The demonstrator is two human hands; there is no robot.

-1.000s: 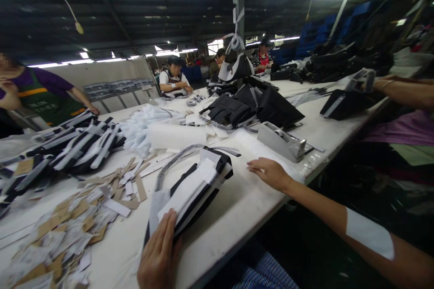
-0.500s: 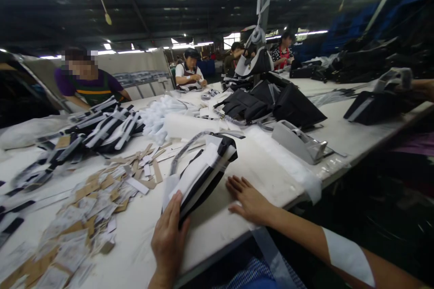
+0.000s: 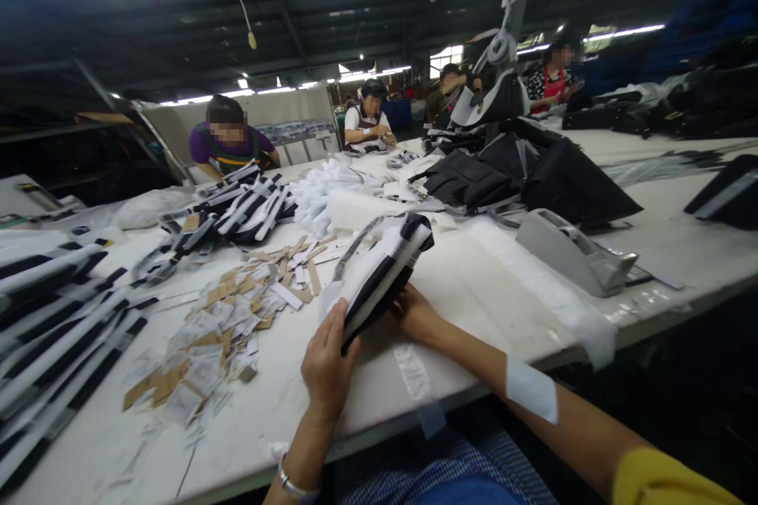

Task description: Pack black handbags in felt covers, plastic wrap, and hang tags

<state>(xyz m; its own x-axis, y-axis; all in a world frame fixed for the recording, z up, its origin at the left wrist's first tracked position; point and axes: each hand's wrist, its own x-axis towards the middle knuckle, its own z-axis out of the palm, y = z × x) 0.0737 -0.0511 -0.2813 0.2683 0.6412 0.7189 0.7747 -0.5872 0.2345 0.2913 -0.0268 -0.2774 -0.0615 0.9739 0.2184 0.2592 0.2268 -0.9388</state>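
My left hand [image 3: 328,359] grips the near lower end of a black handbag [image 3: 391,272], thumb on one side and fingers on the other. White sheeting covers the bag's face, pale strips run along its dark side, and its handle looks wrapped in film. Tilted up, the bag leans over the white table [image 3: 474,284]. My right hand [image 3: 418,316] is at the bag's lower right side, its fingers mostly hidden behind it. A strip of clear film [image 3: 413,371] lies over the table edge below the bag.
Paper tags and card pieces [image 3: 219,323] lie scattered left of the bag. Wrapped black-and-white strips [image 3: 53,331] fill the far left. A grey wedge-shaped dispenser [image 3: 568,252] stands right, near black bags [image 3: 533,173]. Several people, one in purple [image 3: 234,146], work across the table.
My right hand has moved from lying flat on the table to the bag's side. My left hand still holds the bag. The view has swung left.
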